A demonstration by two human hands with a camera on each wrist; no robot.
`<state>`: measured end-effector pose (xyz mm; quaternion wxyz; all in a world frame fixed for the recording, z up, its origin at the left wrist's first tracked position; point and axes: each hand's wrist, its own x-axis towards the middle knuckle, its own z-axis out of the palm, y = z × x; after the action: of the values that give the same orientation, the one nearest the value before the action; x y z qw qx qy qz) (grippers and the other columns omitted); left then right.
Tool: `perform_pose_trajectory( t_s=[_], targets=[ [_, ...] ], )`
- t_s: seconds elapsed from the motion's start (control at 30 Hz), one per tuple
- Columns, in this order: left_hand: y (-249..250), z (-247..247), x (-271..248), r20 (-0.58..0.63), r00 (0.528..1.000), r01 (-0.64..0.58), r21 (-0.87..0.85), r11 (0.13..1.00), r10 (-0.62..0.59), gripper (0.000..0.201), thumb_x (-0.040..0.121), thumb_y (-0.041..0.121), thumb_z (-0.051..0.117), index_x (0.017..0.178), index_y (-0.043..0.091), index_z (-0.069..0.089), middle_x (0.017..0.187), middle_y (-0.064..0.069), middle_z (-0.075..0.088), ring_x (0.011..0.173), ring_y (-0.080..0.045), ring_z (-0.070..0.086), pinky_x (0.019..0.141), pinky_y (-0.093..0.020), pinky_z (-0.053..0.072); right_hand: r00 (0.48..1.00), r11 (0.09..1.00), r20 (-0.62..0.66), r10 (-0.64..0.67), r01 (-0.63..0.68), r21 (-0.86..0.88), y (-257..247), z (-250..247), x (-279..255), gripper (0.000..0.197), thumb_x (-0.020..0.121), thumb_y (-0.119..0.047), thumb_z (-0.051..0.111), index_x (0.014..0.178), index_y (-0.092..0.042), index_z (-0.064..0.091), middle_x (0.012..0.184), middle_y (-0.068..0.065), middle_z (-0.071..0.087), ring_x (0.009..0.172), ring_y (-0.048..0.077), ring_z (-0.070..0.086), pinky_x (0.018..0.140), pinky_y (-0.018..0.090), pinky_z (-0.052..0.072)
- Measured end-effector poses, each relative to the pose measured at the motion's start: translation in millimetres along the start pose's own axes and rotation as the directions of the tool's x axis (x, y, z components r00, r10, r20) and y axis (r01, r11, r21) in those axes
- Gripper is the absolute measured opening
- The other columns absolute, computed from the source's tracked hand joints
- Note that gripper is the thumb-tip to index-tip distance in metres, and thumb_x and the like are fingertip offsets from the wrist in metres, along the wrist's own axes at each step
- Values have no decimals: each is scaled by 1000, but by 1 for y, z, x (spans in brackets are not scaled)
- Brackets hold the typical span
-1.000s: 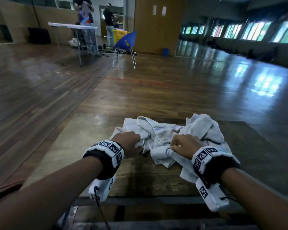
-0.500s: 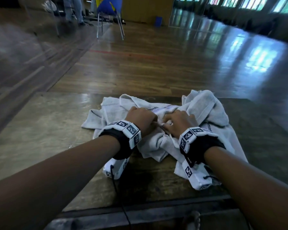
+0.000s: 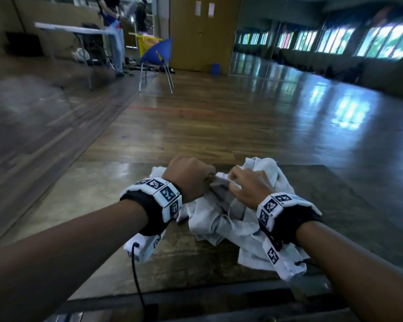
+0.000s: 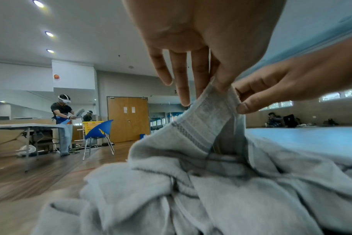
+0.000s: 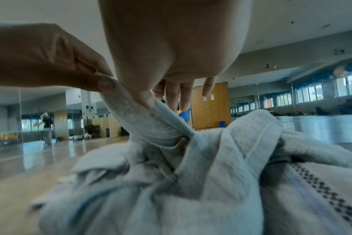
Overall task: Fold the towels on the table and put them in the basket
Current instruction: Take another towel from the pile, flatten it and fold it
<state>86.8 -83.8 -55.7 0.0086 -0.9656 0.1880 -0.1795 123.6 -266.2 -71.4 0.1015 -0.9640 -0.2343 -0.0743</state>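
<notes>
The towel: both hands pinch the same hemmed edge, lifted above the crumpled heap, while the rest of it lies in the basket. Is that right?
Not quite. The left hand and right hand do pinch the towel edge, but the head view shows the heap on the table, not in a basket.

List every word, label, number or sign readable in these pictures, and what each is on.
No text can be read.
Wrist bands: black-and-white square marker patterns only, no letters.
Two paper sheets on the wooden door: too small and blurred to read.
Towel: a woven dotted stripe, no lettering.
</notes>
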Motion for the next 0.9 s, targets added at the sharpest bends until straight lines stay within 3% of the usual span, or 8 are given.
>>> perform_pose_trajectory(
  t_s=[0.1, 0.2, 0.33, 0.47, 0.63, 0.7, 0.83, 0.9],
  targets=[
    [-10, -34, -6, -106, 993, 50, -41, 998, -54, 19, 89, 36, 43, 93, 28, 60, 88, 1, 70, 86, -24, 62, 81, -33, 29, 998, 999, -55, -9, 11, 34, -13, -23, -5, 9, 85, -24, 53, 85, -25, 44, 79, -5, 59, 86, 25, 58, 79, 30, 27],
    [-21, -70, -16, -218, 970, 92, -88, 992, -109, 16, 88, 33, 45, 86, 27, 59, 85, 2, 70, 86, -23, 62, 76, -31, 23, 997, 997, -81, 20, -14, 70, -27, -48, -10, 11, 80, -23, 55, 81, -28, 45, 79, -8, 60, 88, 20, 59, 83, 31, 28],
    [-34, -116, -35, -342, 917, 158, -157, 975, -204, 14, 86, 31, 46, 82, 27, 59, 83, 5, 68, 85, -20, 60, 79, -31, 26, 994, 995, -96, 44, -34, 96, -45, -74, -16, 6, 83, -28, 56, 81, -31, 60, 83, -8, 68, 92, 15, 61, 93, 34, 32],
    [-45, -155, -52, -419, 862, 199, -236, 951, -285, 13, 85, 21, 53, 86, 26, 64, 80, 2, 70, 79, -24, 63, 76, -30, 34, 991, 983, -124, 60, -38, 178, -60, -103, -24, 13, 82, -26, 56, 70, -31, 56, 74, -12, 60, 90, 15, 61, 98, 39, 37],
    [-47, -202, -68, -502, 806, 177, -301, 937, -313, 11, 82, 13, 56, 82, 17, 67, 75, -7, 70, 72, -30, 64, 64, -33, 47, 974, 986, -219, 54, -18, 167, -82, -153, -32, 2, 83, -25, 53, 84, -26, 53, 78, -6, 58, 90, 23, 62, 87, 32, 37],
    [-51, -223, -71, -548, 751, 179, -367, 913, -367, 11, 81, 12, 55, 81, 11, 66, 75, -10, 69, 72, -29, 63, 65, -34, 49, 964, 988, -265, 11, 31, 151, -93, -177, -35, 5, 84, -23, 52, 88, -25, 50, 78, -6, 57, 87, 24, 61, 82, 31, 35],
    [-58, -264, -84, -602, 628, 252, -442, 861, -493, 10, 81, 10, 57, 82, 6, 66, 79, -16, 69, 73, -29, 63, 65, -28, 45, 947, 986, -314, -65, 109, 123, -112, -224, -43, 5, 87, -22, 51, 87, -26, 47, 80, -6, 57, 86, 23, 60, 88, 39, 41],
    [-61, -287, -94, -602, 579, 257, -506, 823, -550, 10, 80, 8, 59, 85, 3, 67, 83, -19, 70, 79, -31, 66, 71, -34, 51, 945, 987, -320, -65, 109, 121, -114, -243, -49, 3, 89, -25, 53, 86, -24, 53, 83, -2, 62, 87, 25, 61, 87, 42, 46]
  ],
)
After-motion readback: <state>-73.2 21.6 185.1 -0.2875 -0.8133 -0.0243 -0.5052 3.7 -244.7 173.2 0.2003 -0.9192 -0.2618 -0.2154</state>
